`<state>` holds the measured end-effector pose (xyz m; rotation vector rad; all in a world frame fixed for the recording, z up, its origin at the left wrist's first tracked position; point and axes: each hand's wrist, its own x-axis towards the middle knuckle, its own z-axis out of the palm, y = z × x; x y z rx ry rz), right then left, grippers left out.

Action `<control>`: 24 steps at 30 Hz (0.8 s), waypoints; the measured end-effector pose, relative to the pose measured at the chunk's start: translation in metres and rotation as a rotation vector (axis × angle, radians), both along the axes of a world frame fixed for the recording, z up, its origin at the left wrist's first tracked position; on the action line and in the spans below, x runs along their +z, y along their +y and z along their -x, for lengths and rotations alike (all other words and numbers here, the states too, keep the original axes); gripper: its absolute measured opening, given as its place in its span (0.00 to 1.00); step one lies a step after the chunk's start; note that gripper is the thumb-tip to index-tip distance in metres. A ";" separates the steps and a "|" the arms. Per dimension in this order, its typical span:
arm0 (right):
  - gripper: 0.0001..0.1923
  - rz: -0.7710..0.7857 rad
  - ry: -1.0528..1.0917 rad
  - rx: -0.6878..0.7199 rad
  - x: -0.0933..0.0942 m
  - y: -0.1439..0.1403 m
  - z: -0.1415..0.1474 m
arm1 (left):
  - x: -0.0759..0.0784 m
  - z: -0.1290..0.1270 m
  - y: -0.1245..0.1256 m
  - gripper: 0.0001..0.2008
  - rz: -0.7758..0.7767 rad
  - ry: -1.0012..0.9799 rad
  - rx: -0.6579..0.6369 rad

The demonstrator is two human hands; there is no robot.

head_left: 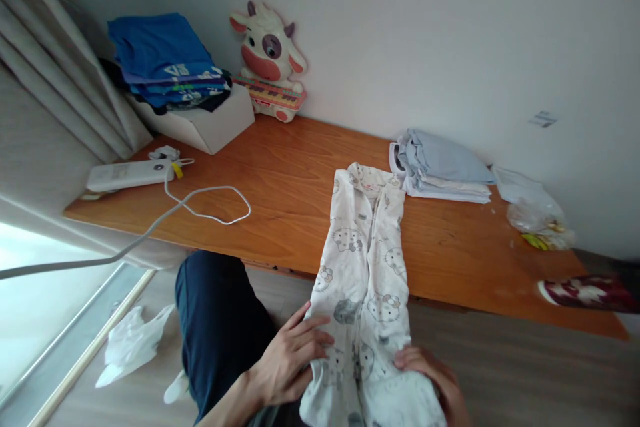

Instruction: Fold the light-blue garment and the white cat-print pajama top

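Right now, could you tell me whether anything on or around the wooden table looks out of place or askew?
Mostly tidy. The white printed garment hangs half off the table edge, with the left hand and right hand on its lower end. A crumpled white bag lies on the floor, and a white cable trails off the table's left edge.

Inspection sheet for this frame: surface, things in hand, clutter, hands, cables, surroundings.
Surface: wooden table against a white wall.
Things in hand: white printed baby garment, lying lengthwise and hanging over the table's near edge.
Clutter: folded pale clothes, blue folded clothes on a white box, cow toy keyboard, plastic bag, dark red cloth.
Hands: left hand and right hand both grip the garment's lower end.
Cables: white cord looping from a white power strip.
Surroundings: curtain, white bag on the floor.
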<state>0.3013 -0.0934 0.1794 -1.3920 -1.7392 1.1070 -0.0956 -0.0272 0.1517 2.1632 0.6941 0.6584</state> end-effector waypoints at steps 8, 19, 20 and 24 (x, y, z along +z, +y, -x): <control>0.25 0.145 0.161 0.012 0.024 0.013 -0.005 | 0.006 0.002 0.003 0.22 0.145 -0.071 -0.126; 0.20 0.064 -0.296 0.144 -0.013 -0.022 -0.040 | -0.017 -0.014 -0.010 0.18 0.254 -0.012 -0.228; 0.20 0.081 -0.292 0.135 -0.014 -0.022 -0.041 | -0.022 -0.016 -0.014 0.17 0.242 0.000 -0.229; 0.18 0.205 -0.259 0.065 0.000 -0.014 -0.039 | -0.044 -0.027 -0.032 0.12 0.199 0.060 -0.197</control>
